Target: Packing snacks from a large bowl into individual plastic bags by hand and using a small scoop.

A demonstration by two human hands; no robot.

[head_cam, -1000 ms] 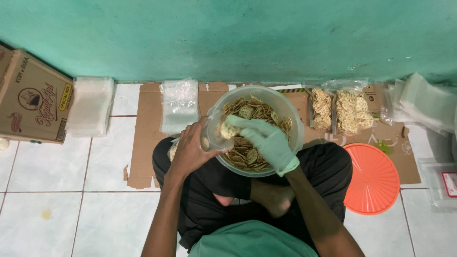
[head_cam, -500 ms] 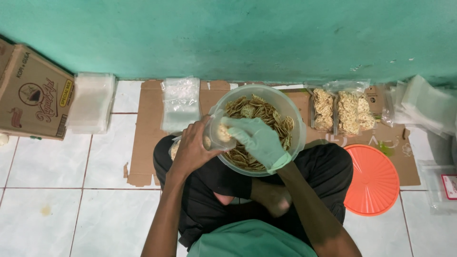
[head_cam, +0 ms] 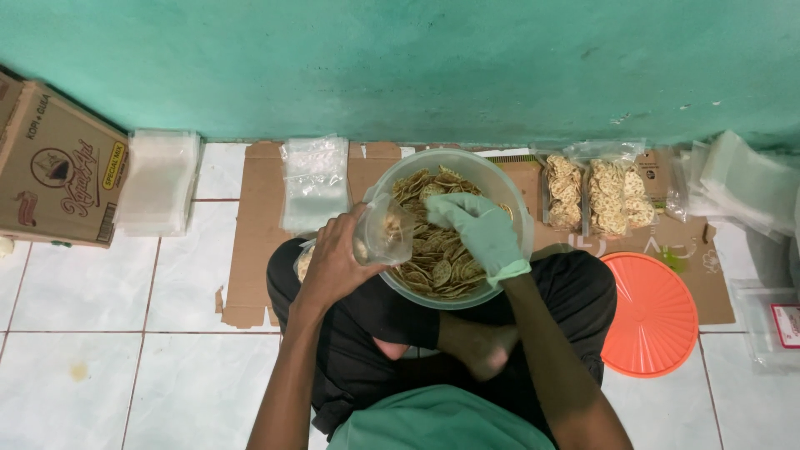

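Two surfaces make up the floor: white tiles and a flattened sheet of brown cardboard laid against a teal wall. A person sits cross-legged on it, close to the wall, with little room ahead. Open tile lies to the left and below (a small stain marks it).

On the lap stands a large clear bowl full of round crackers. The left hand, bare, is closed around a small clear bag held at the bowl's left rim. The right hand, in a pale green glove, reaches into the bowl with fingers curled over the crackers; whether it grips any cannot be told.

Behind the bowl on the left lies a stack of empty clear bags, and farther left another pile of plastic beside a printed carton. To the right stand two filled bags of crackers, more loose plastic, and an orange lid lying flat just beside the right knee.
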